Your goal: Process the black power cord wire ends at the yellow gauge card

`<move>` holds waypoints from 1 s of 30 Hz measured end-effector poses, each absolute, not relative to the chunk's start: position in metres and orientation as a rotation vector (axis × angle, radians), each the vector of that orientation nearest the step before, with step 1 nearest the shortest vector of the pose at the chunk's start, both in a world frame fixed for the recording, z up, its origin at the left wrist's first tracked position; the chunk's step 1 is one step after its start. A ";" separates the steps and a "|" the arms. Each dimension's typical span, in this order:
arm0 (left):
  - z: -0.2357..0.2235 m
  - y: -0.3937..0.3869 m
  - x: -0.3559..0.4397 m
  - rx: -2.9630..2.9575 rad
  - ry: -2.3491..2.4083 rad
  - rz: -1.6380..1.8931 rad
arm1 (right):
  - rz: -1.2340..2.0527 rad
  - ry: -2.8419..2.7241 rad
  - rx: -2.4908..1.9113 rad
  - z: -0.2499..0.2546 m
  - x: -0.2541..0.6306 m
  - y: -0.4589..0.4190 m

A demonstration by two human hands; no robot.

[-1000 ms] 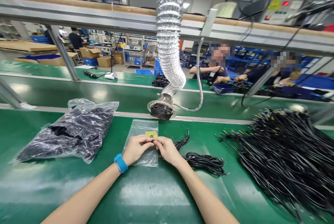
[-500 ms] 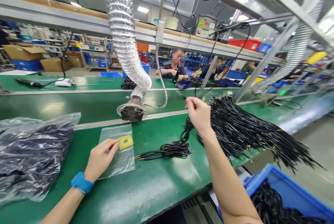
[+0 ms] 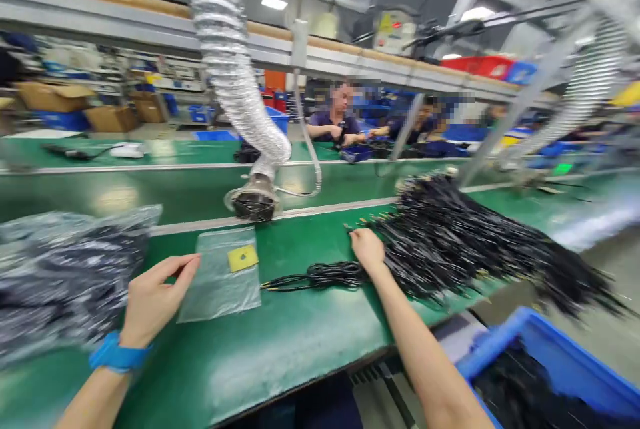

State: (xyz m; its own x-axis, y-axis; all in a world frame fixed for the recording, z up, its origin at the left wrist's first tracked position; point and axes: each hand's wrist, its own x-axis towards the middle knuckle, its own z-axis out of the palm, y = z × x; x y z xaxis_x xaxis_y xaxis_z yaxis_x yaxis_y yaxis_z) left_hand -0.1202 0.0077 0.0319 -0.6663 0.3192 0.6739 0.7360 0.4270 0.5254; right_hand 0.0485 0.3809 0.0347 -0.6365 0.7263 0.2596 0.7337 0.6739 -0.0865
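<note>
My left hand hovers open just left of a small clear plastic bag that lies flat on the green bench, with a yellow square label on it. My right hand reaches down onto the near edge of a big heap of black cables; whether its fingers grip any cable is blurred. A small coiled bundle of black cable lies between the bag and my right hand.
A large plastic bag of black parts sits at the left. A silver flexible duct with a fan mouth hangs over the bench's rear edge. A blue bin of cables stands below right. Other people work across the line.
My right hand has dropped from the air onto the cable heap. My left hand has lifted off the clear bag and moved left. The view has swung slightly and blurred.
</note>
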 end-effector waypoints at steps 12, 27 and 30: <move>0.032 -0.148 -0.168 -0.138 -2.631 -0.246 | 0.438 -2.834 -0.020 -0.011 0.006 0.342; 0.017 -0.087 -0.165 -0.475 -2.759 -0.046 | 0.587 -2.802 -0.135 0.004 -0.012 0.284; 0.009 -0.090 -0.168 -0.463 -2.761 -0.179 | 0.609 -2.601 -0.084 0.013 -0.024 0.277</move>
State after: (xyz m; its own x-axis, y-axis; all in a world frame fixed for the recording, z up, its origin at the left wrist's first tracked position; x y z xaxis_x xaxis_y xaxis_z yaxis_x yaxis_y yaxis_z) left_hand -0.1685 -0.0902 0.0092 -0.8909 0.2945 0.3457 0.3367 0.9392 0.0676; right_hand -0.0239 0.2766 0.0131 -0.8904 0.1605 0.4260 -0.0452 0.9000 -0.4336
